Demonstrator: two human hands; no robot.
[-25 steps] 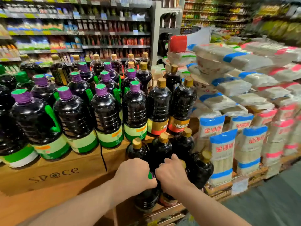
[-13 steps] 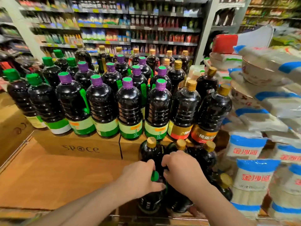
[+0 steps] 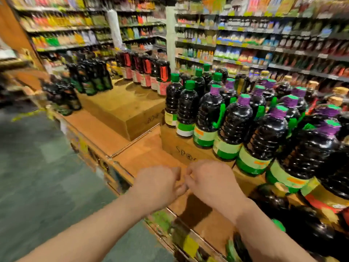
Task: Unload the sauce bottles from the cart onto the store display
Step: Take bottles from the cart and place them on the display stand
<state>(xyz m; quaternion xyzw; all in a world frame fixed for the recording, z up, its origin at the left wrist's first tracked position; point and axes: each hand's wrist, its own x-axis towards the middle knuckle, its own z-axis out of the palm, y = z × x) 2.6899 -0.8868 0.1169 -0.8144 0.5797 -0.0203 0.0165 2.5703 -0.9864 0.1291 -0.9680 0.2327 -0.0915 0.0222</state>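
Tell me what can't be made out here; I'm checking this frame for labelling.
Head view only:
- Left hand and right hand: fingers curl away under the knuckles, so any hold is unclear.
- Carton print: motion blur.
- Bottle below the right wrist: partly hidden by the forearm.
- Back shelves: blurred, too small.

Sauce bottles (image 3: 234,125) on boxes (image 3: 181,148) right, shelves (image 3: 264,44) behind

A: Where are the sauce bottles (image 3: 234,127) standing?
B: They're standing upright in rows on the wooden store display (image 3: 124,108), dark, with green labels.
A: And the caps?
B: Purple nearer, green farther back; a red-labelled group is sitting behind.
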